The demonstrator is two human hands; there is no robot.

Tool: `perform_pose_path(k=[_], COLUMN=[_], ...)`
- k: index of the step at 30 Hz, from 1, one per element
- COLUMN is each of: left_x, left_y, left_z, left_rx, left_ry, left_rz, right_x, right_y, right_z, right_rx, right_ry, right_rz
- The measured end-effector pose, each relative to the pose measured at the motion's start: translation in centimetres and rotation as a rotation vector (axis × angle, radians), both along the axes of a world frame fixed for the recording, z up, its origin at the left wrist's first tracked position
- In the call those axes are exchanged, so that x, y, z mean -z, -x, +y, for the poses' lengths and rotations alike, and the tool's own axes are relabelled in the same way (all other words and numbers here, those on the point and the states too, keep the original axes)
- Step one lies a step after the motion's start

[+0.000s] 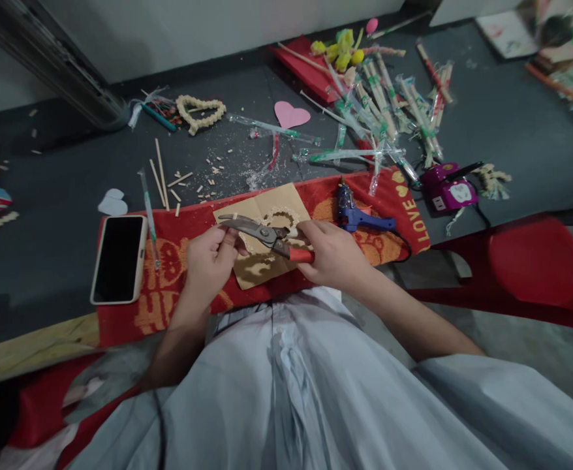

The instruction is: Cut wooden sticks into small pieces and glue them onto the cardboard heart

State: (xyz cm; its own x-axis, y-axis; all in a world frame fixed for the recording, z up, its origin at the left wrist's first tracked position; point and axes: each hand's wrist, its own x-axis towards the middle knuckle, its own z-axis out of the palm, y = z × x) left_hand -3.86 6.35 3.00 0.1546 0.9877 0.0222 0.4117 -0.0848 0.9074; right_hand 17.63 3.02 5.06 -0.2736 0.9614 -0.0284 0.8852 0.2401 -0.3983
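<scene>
My right hand [333, 251] is closed around the handles of pruning shears [265, 234], one with a red grip. Their blades point left, above a tan paper sheet [254, 277]. By the blade tips, my left hand [212, 256] is pinched closed; a small pale bit shows there, but what the fingers hold is too small to make out. Beneath the shears, a heart-shaped outline of pale pieces [286, 212] lies on the paper, partly hidden. Paper and hands are over a red towel [169, 245] with orange lettering.
A phone [119, 260] lies at the towel's left end, a blue glue gun [359, 215] at its right. Thin sticks [160, 171] and cut bits are scattered behind. Further back lie a pale heart frame [200, 112], a pink paper heart [291, 115] and several wrapped sticks [377, 98].
</scene>
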Motion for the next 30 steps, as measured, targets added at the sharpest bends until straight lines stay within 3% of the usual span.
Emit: perform_pose_path(k=[5,11,13,19,30], left_x=[-0.3,-0.8,-0.8,-0.6,-1.0], left_y=[-0.4,-0.5,-0.3,0.5,0.0], left_z=[0.0,-0.3,-0.4,-0.2,-0.1], left_rx=[-0.042,-0.184,-0.152,0.046,-0.017], left_ry=[-0.028,-0.287,-0.316,-0.264,-0.360], left_rz=[0.061,0.340,0.393,0.273,0.423], right_x=[-0.2,-0.3,-0.2,-0.3,-0.5], right_y=[0.2,0.1,-0.2,-1.0,-0.2], right_z=[-0.2,0.0,0.1,0.4,0.3], right_rx=[0.023,0.017,-0.013,-0.086,-0.001], right_ry=[-0.011,-0.002,0.011,0.044,0.055], right_rz=[-0.043,0.061,0.105,0.155,0.024])
